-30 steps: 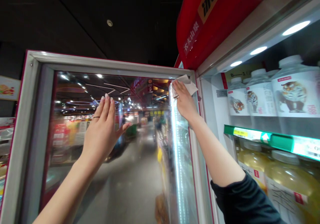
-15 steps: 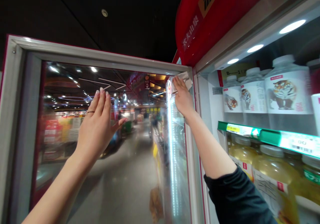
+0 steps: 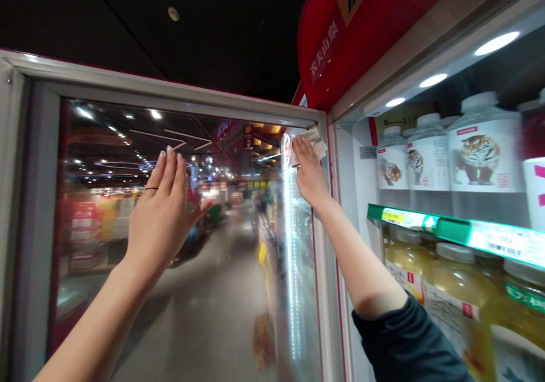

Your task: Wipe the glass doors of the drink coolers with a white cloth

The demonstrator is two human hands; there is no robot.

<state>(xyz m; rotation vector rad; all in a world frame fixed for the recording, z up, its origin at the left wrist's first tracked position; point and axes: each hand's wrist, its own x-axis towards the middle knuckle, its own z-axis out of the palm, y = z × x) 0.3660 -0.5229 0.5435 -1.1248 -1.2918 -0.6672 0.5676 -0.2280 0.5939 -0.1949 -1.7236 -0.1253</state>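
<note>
Wiping, apparently, at the upper corner of the glass door beside the fridge, with a pale cloth held flat beneath the fingers of the right hand and with the left hand open in front, likely needing even pressure down the edge next

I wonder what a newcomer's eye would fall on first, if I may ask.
Probably the right hand, over a pale wipe at the upper right corner of the glass door, with the left hand raised before it. Next come the red cabinet top above and tiger-labelled bottles at right.
</note>
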